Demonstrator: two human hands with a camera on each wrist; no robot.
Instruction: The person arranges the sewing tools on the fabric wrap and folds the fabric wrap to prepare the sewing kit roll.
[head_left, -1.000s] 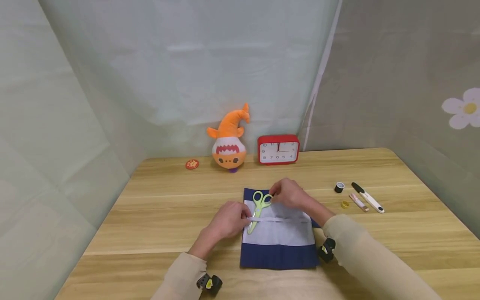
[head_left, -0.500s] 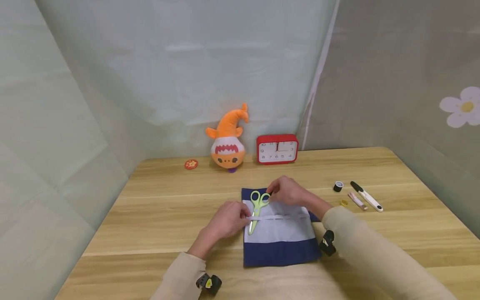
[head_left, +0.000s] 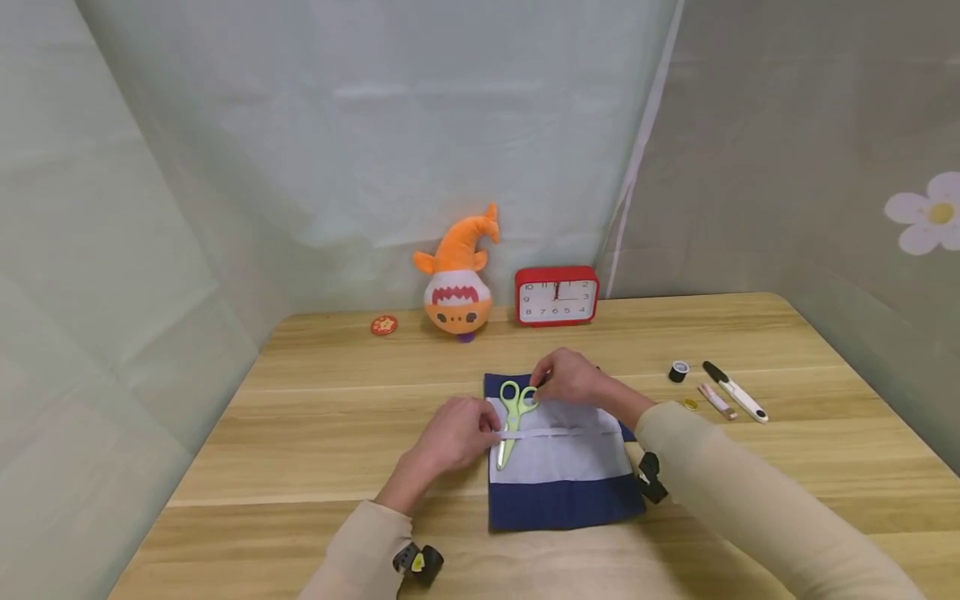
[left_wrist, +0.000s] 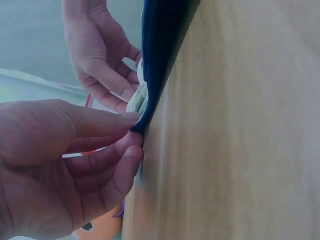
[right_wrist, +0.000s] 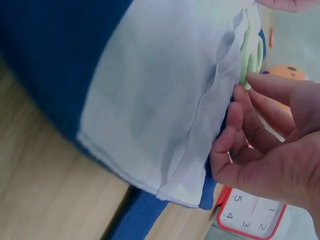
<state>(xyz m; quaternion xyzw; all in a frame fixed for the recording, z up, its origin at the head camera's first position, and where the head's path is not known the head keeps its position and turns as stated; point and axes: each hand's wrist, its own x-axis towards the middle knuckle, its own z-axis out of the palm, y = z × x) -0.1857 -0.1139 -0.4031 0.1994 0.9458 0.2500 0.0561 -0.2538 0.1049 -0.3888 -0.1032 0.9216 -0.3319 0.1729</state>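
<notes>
A navy cloth pouch (head_left: 562, 504) with a pale grey panel (right_wrist: 150, 90) lies on the table. Across the panel runs a white elastic band (head_left: 558, 432). Light green scissors (head_left: 514, 408) lie at the panel's left side, handles toward the back, blades passing under the band. My left hand (head_left: 459, 432) pinches the pouch's left edge beside the blades; in the left wrist view, thumb and fingers close on the navy fabric (left_wrist: 155, 60). With my right hand (head_left: 570, 379) I pinch the scissors' right handle loop, as the right wrist view shows.
Right of the pouch lie a black thread spool (head_left: 678, 372), a small yellow item (head_left: 689, 404), a pinkish strip-like item (head_left: 717, 402) and a black-and-white tool (head_left: 736, 392). At the back stand an orange plush toy (head_left: 457, 283), a red clock (head_left: 557, 297) and a red disc (head_left: 384, 325).
The scissors and right hand have shifted slightly left. The pouch's front edge has skewed a little, its right corner moving right and toward the back. My left hand stays at the left edge.
</notes>
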